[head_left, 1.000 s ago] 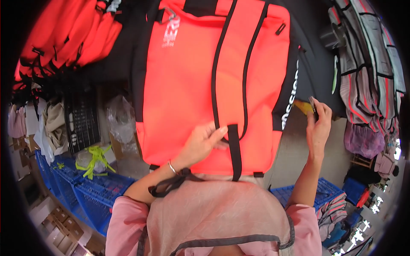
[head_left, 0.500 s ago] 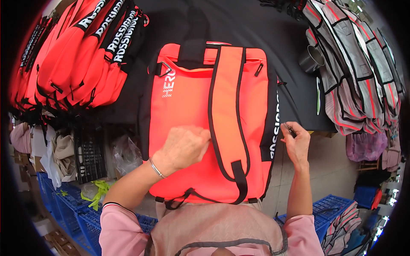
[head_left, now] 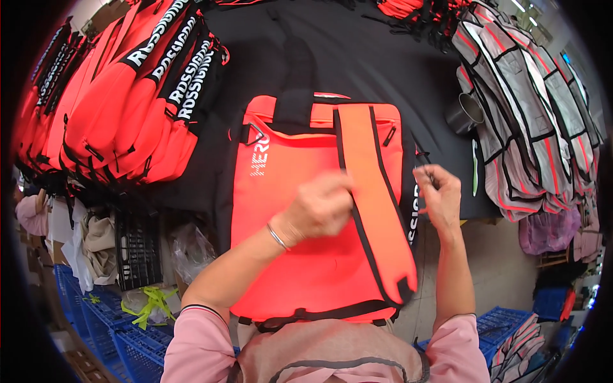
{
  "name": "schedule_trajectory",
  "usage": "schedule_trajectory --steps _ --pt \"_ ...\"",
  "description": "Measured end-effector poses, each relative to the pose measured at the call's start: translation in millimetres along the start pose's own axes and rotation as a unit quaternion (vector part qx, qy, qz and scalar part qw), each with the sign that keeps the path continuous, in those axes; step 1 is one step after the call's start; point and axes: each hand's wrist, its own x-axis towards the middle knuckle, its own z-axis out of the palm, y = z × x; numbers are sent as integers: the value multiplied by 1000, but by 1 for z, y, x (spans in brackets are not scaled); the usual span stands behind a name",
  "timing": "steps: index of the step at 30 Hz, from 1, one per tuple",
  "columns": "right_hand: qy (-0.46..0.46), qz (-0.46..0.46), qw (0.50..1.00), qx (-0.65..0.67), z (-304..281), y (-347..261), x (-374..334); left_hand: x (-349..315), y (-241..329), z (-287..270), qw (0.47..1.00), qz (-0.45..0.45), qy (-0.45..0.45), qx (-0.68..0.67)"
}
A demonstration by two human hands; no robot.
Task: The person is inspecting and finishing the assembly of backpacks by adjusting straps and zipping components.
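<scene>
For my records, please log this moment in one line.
left hand: over red bag, at orange strap | right hand: holding dark object

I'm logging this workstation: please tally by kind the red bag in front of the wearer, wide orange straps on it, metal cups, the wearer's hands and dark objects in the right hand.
Red bag: 1
Wide orange strap: 1
Metal cup: 1
Hands (left hand, right hand): 2
Small dark object: 1
Total: 6

Red/blk bag (head_left: pixel 274 201), org. strap (head_left: pixel 383 236) facing up, overhanging blk tbl (head_left: pixel 373 70).
</scene>
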Motion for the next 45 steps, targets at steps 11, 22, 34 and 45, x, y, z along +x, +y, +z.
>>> schedule_trajectory --steps 11,22,34,45 --pt "-117 -61 970 205 160 -24 143 -40 27 41 948 -22 -267 -170" --pt "-76 22 978 192 180 9 145 -26 -111 -42 952 -145 -90 253" --pt "-122 -63 987 -88 186 0 158 -6 -126 -22 943 -232 -19 237" --pt "7 -191 972 -140 154 -10 138 19 -158 -8 941 -261 -84 196"
